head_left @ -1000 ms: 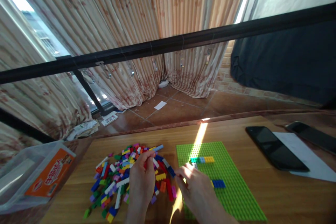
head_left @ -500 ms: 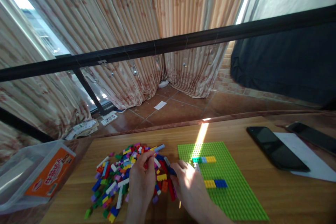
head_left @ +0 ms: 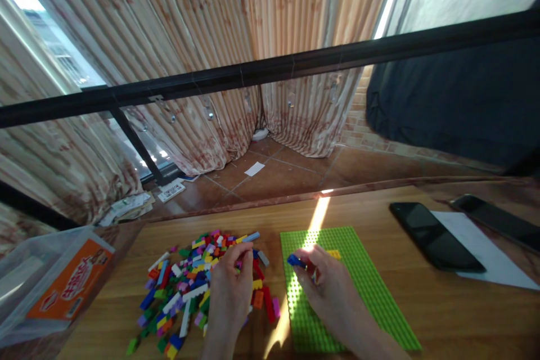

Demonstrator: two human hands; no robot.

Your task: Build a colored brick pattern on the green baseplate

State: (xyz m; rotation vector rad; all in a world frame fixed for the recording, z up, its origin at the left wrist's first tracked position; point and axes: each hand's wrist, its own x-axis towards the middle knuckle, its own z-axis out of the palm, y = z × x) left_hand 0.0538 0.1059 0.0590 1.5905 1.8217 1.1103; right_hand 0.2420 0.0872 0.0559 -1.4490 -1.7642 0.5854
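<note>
My right hand [head_left: 331, 292] is over the green studded baseplate [head_left: 386, 315], its fingertips closed on a blue toy brick [head_left: 296, 261]. Beneath that hand most of the bricks on the plate are hidden; a yellow brick [head_left: 334, 254] shows just past the knuckles. My left hand [head_left: 230, 292] hovers at the right side of a heap of mixed coloured bricks [head_left: 196, 267]. Its thumb and forefinger are pinched together, and whatever may be between them is hidden. Near it lie a long red brick [head_left: 269, 304] and a small purple brick [head_left: 276, 307].
On the left stands a clear plastic box [head_left: 25, 287] with an orange label. A black phone [head_left: 436, 236] lies on white paper [head_left: 502, 261] at the right, with another dark phone [head_left: 500, 216] behind. A dark rail [head_left: 261, 70] runs beyond the wooden table [head_left: 358, 208].
My right hand has moved right, from the edge of the brick heap to over the baseplate, carrying the blue brick. My left hand has stayed pinched by the heap. The view has shifted slightly.
</note>
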